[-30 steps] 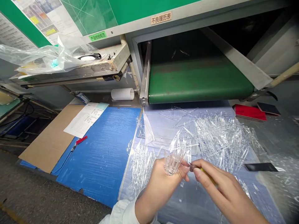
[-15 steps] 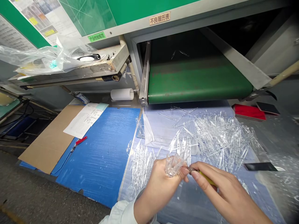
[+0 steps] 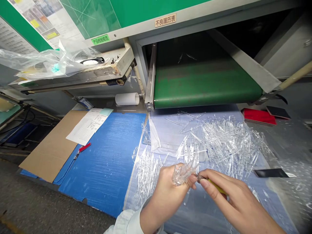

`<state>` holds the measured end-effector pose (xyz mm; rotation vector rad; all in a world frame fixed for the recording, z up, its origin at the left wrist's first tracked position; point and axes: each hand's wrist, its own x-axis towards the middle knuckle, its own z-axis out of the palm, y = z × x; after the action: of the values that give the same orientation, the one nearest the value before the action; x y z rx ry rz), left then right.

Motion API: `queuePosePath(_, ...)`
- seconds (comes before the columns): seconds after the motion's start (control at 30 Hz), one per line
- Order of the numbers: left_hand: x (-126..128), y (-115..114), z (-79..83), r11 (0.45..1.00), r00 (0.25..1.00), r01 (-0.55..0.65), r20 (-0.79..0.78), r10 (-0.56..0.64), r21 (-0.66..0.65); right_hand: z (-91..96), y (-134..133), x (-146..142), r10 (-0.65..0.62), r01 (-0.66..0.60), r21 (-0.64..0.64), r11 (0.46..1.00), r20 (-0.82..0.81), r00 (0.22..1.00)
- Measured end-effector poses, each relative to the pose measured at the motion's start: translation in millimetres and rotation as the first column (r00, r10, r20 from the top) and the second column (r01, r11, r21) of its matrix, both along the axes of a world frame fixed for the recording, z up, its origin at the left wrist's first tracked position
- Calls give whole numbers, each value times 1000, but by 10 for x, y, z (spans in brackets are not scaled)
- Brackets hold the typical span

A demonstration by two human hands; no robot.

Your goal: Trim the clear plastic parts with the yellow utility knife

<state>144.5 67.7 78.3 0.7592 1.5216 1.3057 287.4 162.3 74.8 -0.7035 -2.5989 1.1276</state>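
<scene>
My left hand (image 3: 170,188) is closed round a bunch of clear plastic pieces (image 3: 181,174), whose ends stick out above the thumb. In my right hand (image 3: 231,195) is a small tool with a yellow handle (image 3: 216,187), mostly covered by the fingers. Its dark tip meets the left thumb and fingertips; what lies exactly between them is too small to make out. Behind the hands spreads a big heap of clear slender plastic pieces (image 3: 231,143). A second, more aligned pile of pieces (image 3: 147,174) lies left of my left hand.
A green conveyor belt (image 3: 207,87) ends above the bench, with two clear pieces on it. Left lie a blue board (image 3: 104,156), cardboard (image 3: 53,143), a paper sheet (image 3: 89,125) and a red-handled cutter (image 3: 84,147). Right are a red pad (image 3: 259,116) and a black strip (image 3: 271,173).
Both hands stay almost in place, tool tip still at the left fingertips. The bunch in my left hand has tilted slightly. The camera view has shifted a little.
</scene>
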Motion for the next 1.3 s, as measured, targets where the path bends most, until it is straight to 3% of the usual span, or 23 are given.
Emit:
queuePosePath(0.43,1,-3,7,1000,1000,-4,-6,4,-5,-23,19,-5,-3,5,63,998,-33,999)
queuePosePath(0.63,-13,-5,-10,1000,998,8,-57,-9,-13,-80,-21,-17,-89,116,222,968,-128,988)
queuePosePath(0.87,-34,-25,31,999,994,17,-110,-20,-32,-190,-92,-38,-136,174,220,960,-176,975)
queuePosePath(0.93,-8,-41,-5,996,995,48,-82,-55,-79,-180,-39,2,-233,276,233,933,-195,953)
queuePosePath(1.03,56,-64,-108,976,993,115,20,-113,-187,-122,75,59,-531,552,231,801,-148,834)
queuePosePath(1.07,73,-68,-142,972,993,119,50,-111,-200,-110,101,62,-573,584,209,784,-119,811)
queuePosePath(1.2,56,-71,-209,979,977,160,159,-140,-125,-176,129,-20,-387,387,39,921,9,922)
queuePosePath(1.23,25,-75,-217,976,970,186,179,-164,-116,-214,144,-44,-400,399,38,916,31,916)
queuePosePath(1.3,-63,-88,-253,966,975,205,122,-187,-158,-285,205,-65,-537,532,102,841,32,843)
